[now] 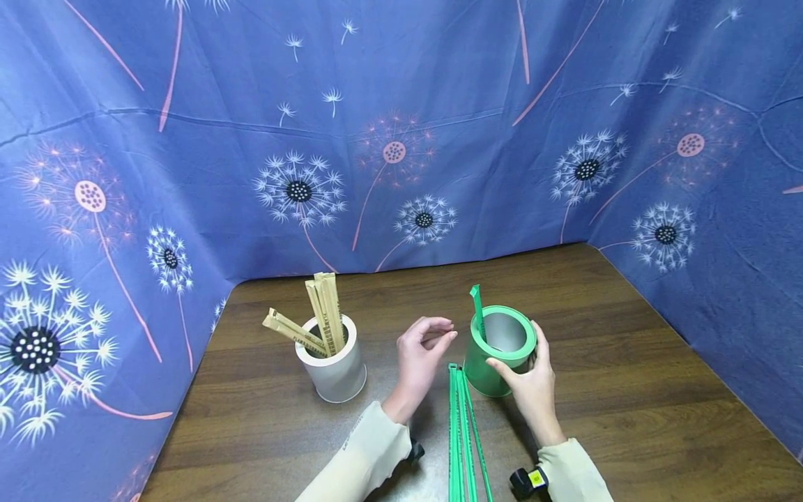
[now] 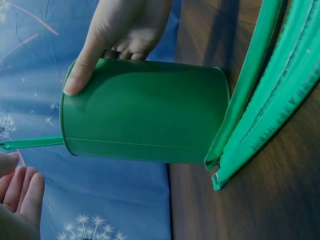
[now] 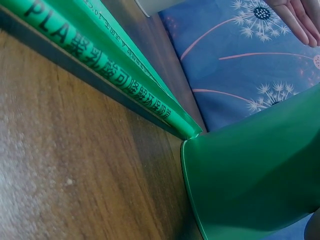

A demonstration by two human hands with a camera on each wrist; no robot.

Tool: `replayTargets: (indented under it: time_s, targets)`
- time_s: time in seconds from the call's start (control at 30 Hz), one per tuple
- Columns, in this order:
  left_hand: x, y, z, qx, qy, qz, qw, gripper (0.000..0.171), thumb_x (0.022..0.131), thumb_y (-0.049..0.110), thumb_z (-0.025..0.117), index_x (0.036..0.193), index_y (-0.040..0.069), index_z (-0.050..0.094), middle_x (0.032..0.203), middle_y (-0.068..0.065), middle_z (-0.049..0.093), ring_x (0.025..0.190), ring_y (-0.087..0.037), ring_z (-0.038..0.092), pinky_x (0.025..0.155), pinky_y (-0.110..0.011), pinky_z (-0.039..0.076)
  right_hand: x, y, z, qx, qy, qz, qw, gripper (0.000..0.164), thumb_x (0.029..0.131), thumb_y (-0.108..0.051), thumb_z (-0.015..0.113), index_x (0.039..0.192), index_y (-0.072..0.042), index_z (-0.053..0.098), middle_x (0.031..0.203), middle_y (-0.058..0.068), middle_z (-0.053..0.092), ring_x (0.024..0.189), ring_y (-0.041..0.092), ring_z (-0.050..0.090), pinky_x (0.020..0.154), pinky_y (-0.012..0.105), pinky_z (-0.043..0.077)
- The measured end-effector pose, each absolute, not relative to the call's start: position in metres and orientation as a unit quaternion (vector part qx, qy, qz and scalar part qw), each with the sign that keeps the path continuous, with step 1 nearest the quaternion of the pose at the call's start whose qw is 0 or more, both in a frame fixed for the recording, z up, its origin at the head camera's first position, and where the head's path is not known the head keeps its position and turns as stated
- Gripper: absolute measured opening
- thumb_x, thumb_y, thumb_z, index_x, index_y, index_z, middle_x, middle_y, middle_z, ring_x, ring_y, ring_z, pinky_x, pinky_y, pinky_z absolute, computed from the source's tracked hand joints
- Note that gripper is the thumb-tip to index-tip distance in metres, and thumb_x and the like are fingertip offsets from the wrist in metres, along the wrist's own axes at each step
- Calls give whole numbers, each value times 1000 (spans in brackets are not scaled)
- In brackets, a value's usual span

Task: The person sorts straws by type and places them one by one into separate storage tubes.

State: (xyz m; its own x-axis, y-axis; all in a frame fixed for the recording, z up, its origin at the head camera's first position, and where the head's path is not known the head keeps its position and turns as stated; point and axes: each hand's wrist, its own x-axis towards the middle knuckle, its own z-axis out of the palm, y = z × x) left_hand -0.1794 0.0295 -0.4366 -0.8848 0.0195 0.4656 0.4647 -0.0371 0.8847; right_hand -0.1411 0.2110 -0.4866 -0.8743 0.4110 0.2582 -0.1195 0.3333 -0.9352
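A: Two pale cream fabric sleeves (image 1: 370,450) nearest, bottom edge of the head frame. Small black device (image 1: 521,482) with a yellow label at the right cuff. Right hand's on what?

B: Right hand (image 1: 533,390), right of lower centre, grips a green cylindrical can (image 1: 483,376) by its upper part. Thumb on the near side by the rim, fingers round the right side.

A: Can position?

B: On the brown wood-grain table (image 1: 640,390), just right of frame centre, mouth up. One slim green wrapped straw (image 1: 477,307) inside, at the left rim, top sticking out.

A: Left hand?

B: Left hand (image 1: 422,359), lower centre: fingers loosely bent, thumb tip close to fingertips, nothing held. Left of the green can, clear of it.

A: Below that?

B: Bundle of long green wrapped straws (image 1: 461,432) flat on the table, running off the bottom edge. Upper ends just beside the can's base; can't tell if they touch. Black "PLA" print on one, right wrist view, upper left.

A: Left side?

B: White cylindrical can (image 1: 341,376), left of lower centre, apart from both hands. Holds tan wrapped straws (image 1: 326,307), some near upright, others leaning over its left rim.

A: Backdrop?

B: Blue dandelion-print cloth (image 1: 502,188), upper half.
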Motion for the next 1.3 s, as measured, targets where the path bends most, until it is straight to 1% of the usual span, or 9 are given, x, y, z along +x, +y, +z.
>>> replayTargets:
  time_s: [0.13, 0.33, 0.47, 0.73, 0.87, 0.97, 1.17, 1.3]
  targets:
    - [-177, 26, -440, -182, -678, -692, 167, 14, 80, -2, 73, 94, -3, 70, 90, -21, 70, 87, -34, 70, 77, -29, 58, -141, 211, -487, -93, -784, 567, 234, 104, 70, -9, 85, 153, -18, 23, 150, 14, 40, 136, 27, 40, 94, -4, 27]
    - [-173, 22, -444, -178, -675, -696, 164, 16, 80, -3, 73, 95, -7, 69, 91, -21, 70, 88, -36, 70, 77, -33, 59, -141, 211, -487, -93, -784, 567, 236, 104, 70, -9, 86, 153, -17, 24, 149, 14, 41, 136, 27, 41, 94, -4, 27]
    - [-170, 19, -449, -178, -678, -695, 162, 16, 80, -2, 73, 95, -6, 69, 91, -21, 69, 88, -35, 70, 77, -33, 59, -141, 211, -486, -94, -785, 566, 233, 104, 70, -10, 85, 153, -18, 23, 150, 13, 40, 136, 27, 41, 94, -4, 27]
    - [-167, 18, -459, -152, -696, -689, 130, 16, 80, -1, 73, 95, -6, 69, 92, -20, 71, 87, -33, 71, 77, -31, 59, -140, 210, -485, -98, -789, 561, 230, 104, 71, -12, 85, 153, -19, 23, 149, 14, 41, 136, 27, 41, 94, -4, 27]
    - [-165, 19, -465, -141, -699, -693, 111, 18, 79, -3, 73, 96, -6, 69, 93, -20, 71, 89, -34, 70, 78, -32, 58, -139, 209, -484, -98, -787, 565, 229, 102, 71, -12, 85, 153, -17, 24, 149, 13, 41, 136, 27, 41, 93, -4, 27]
    - [-164, 19, -468, -139, -701, -691, 107, 18, 79, -3, 73, 97, -6, 69, 94, -20, 71, 89, -34, 70, 77, -32, 59, -139, 209, -484, -98, -786, 565, 228, 102, 71, -12, 85, 153, -16, 24, 149, 13, 41, 135, 28, 41, 94, -3, 28]
    - [-165, 17, -473, -144, -722, -670, 99, 17, 79, -1, 74, 95, -5, 69, 92, -18, 72, 86, -31, 71, 75, -24, 58, -139, 209, -486, -99, -786, 563, 236, 101, 71, -11, 85, 153, -19, 25, 148, 12, 42, 135, 27, 42, 94, -4, 28]
    - [-166, 15, -476, -145, -769, -618, 77, 13, 78, 1, 76, 90, -2, 70, 85, -15, 73, 77, -22, 71, 69, -17, 55, -140, 209, -487, -102, -786, 562, 235, 101, 71, -12, 85, 152, -18, 26, 147, 11, 43, 135, 28, 43, 94, -3, 29]
